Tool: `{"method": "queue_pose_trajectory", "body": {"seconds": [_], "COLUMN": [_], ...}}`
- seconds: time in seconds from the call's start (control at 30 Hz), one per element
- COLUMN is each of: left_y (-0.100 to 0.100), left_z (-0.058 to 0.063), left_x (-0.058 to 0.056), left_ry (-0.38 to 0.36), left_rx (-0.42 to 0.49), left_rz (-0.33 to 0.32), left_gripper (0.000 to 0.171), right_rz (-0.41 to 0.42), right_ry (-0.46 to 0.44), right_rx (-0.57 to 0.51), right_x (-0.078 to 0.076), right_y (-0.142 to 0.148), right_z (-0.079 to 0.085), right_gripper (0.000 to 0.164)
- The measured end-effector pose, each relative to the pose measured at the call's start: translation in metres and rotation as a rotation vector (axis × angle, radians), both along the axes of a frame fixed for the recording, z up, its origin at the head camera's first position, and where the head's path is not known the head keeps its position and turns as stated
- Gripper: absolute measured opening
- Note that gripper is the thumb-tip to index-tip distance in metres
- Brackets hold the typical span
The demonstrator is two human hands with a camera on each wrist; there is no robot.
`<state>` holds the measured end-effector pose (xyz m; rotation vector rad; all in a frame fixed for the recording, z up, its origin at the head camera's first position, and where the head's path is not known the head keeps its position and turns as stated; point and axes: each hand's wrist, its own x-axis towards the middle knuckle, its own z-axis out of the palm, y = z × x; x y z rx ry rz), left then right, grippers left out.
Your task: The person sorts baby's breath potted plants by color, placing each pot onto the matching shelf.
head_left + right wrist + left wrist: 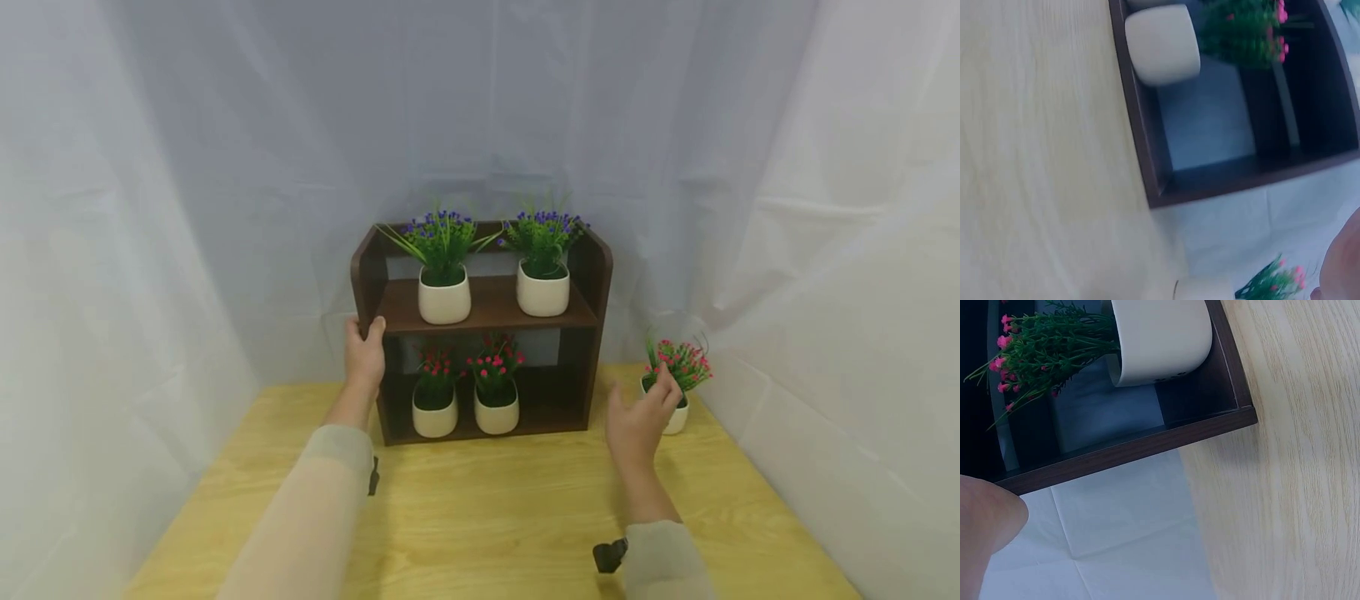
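Note:
A dark brown two-tier shelf [480, 327] stands on the table. My left hand [365, 354] grips its left side panel at the middle board, the thumb over the front edge. Off the shelf's right side, my right hand [641, 417] is raised with nothing visible in its grasp, fingers loosely bent. It is nearest to a white pot of pink flowers [677, 417], partly hidden behind the fingers; whether they touch cannot be told. The lower tier holds two pots of pink flowers, a left one [435, 419] and a right one [497, 417].
On the upper tier are two white pots of purple flowers, one left [444, 302] and one right [543, 293]. Pale curtains [847, 275] hang behind and at both sides of the wooden table [480, 525].

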<state>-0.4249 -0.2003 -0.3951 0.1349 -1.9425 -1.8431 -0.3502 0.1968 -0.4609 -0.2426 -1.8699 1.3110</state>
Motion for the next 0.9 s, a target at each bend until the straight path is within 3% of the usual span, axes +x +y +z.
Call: {"method": "queue_pose_trajectory", "body": {"seconds": [0.53, 0.9], "left_y": [-0.002, -0.001], "left_z": [0.001, 0.001], "left_x": [0.001, 0.001], "left_ry": [-0.009, -0.012], "left_rx": [-0.028, -0.018], "left_rz": [0.008, 0.001], "left_gripper": [0.046, 0.048], "right_rz": [-0.17, -0.08], "right_ry": [-0.085, -0.256], "right_rx": [-0.166, -0.251], "right_x": [0.003, 0.0], "right_y": [0.05, 0.069], "right_z": [-0.032, -0.042], "right_gripper": [0.097, 0.113]}}
